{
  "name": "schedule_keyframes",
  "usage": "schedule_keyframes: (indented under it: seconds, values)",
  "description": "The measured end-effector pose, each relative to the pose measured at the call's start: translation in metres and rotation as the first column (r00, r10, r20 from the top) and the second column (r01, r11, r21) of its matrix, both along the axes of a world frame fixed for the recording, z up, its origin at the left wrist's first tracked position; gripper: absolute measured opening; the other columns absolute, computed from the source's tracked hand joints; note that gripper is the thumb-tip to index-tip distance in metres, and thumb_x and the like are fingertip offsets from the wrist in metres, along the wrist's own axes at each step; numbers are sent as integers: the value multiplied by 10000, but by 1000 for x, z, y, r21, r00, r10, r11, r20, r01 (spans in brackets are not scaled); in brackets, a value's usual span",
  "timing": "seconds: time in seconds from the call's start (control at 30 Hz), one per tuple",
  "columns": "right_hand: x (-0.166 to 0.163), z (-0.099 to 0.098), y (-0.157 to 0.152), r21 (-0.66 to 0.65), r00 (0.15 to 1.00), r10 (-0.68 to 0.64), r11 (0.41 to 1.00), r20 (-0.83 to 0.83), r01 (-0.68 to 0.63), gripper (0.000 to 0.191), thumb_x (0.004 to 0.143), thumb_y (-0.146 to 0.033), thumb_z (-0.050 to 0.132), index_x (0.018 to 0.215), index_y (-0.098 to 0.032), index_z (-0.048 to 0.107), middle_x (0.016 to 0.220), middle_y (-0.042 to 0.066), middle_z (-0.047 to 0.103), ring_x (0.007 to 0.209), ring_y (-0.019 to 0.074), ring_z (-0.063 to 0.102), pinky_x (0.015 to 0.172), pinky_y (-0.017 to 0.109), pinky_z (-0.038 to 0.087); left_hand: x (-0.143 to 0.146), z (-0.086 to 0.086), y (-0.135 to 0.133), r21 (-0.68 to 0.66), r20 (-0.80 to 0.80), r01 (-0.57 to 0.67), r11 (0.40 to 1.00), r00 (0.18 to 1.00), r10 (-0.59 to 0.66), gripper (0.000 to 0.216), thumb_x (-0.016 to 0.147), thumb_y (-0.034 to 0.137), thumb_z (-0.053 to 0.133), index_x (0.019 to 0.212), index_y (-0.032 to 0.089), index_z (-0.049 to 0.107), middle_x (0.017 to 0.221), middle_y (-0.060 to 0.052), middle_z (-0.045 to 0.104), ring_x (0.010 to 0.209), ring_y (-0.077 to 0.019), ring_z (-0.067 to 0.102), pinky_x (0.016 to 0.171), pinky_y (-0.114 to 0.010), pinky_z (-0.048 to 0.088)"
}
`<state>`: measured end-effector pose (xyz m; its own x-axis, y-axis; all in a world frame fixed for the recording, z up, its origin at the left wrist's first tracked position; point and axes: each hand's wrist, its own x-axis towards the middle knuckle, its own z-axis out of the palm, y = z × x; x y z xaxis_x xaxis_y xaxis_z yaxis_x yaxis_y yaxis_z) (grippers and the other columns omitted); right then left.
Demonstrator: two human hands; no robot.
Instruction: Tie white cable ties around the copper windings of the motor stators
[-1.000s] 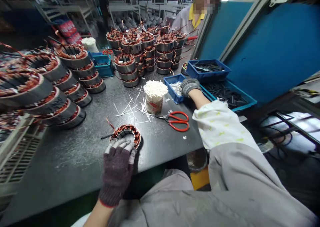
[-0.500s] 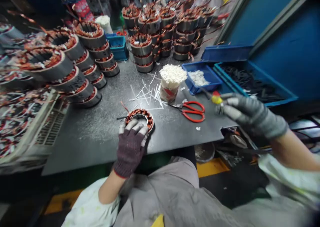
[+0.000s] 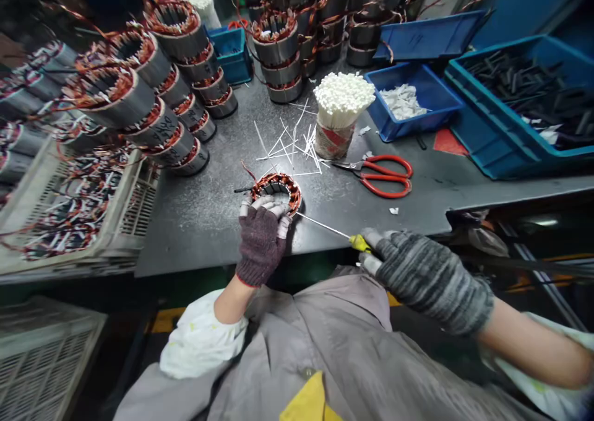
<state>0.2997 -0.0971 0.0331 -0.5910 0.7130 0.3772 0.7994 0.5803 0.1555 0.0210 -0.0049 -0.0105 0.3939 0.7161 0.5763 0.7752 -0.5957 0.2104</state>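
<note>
A copper-wound stator [image 3: 277, 190] lies flat near the front edge of the dark bench [image 3: 208, 210]. My left hand [image 3: 260, 238], in a dark fingerless glove, rests on the stator's near rim with its fingers curled over it. My right hand [image 3: 424, 278], in a grey glove, is closed round a yellow-handled screwdriver [image 3: 343, 235]. The thin shaft points left, and its tip reaches the stator's right side.
Red scissors [image 3: 385, 176] lie to the right of a cup of white sticks [image 3: 341, 111], with loose sticks scattered beside it. Blue bins [image 3: 510, 99] stand at the right, stacked stators [image 3: 153, 93] at the left and back, and a grey crate [image 3: 69, 223] of stators at the far left.
My right hand left the blue bin, came back with the screwdriver and brought its tip to the stator. My left hand stayed on the stator. The view tilted downward.
</note>
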Motion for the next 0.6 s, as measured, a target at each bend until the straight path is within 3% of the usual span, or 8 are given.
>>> schedule_keyframes:
  seconds: [0.13, 0.33, 0.4, 0.5, 0.6]
  values:
    - [-10, -7, -5, -5, 1000, -31, 1000, 0, 31, 328, 1009, -204, 452, 896, -181, 759, 920, 122, 773, 771, 255, 661, 678, 369, 460, 0, -3, 1, 20, 9, 3, 1000, 1000, -3, 157, 995, 242, 555, 1089, 170, 659, 1088, -107, 748, 1205, -275, 657, 1206, -565, 359]
    - [-38, -32, -12, -123, 948, -167, 983, -271, 138, 344, 1024, -273, 484, 889, -196, 791, 997, 121, 788, 834, 202, 708, 741, 303, 517, -5, -8, 9, 6, 45, -65, 998, 997, 64, 152, 995, 284, 557, 1054, 197, 666, 1085, -95, 749, 1212, -267, 644, 1173, -521, 351]
    - [-49, -36, -7, -117, 947, -195, 979, -255, 169, 325, 1010, -272, 513, 864, -194, 793, 1002, 144, 786, 844, 228, 715, 757, 331, 526, -6, -8, 10, 10, 41, -73, 997, 997, 73, 148, 996, 294, 553, 1040, 202, 661, 1078, -92, 750, 1188, -261, 649, 1146, -501, 369]
    - [-67, -35, 14, -244, 973, -189, 958, -134, 152, 281, 992, -274, 542, 896, -198, 796, 1042, 164, 779, 827, 254, 714, 725, 365, 528, -5, -7, 9, 40, 31, -76, 996, 997, 74, 144, 1001, 294, 540, 1034, 204, 648, 1055, -87, 749, 1146, -255, 665, 1107, -482, 407]
    - [-71, -28, 30, -391, 966, -175, 916, -191, 88, 289, 996, -324, 543, 951, -196, 798, 1115, 154, 773, 888, 247, 728, 760, 360, 560, -6, -7, 4, 67, 37, -66, 996, 997, 64, 117, 991, 259, 554, 1043, 197, 639, 1050, -93, 748, 1145, -265, 674, 1105, -499, 427]
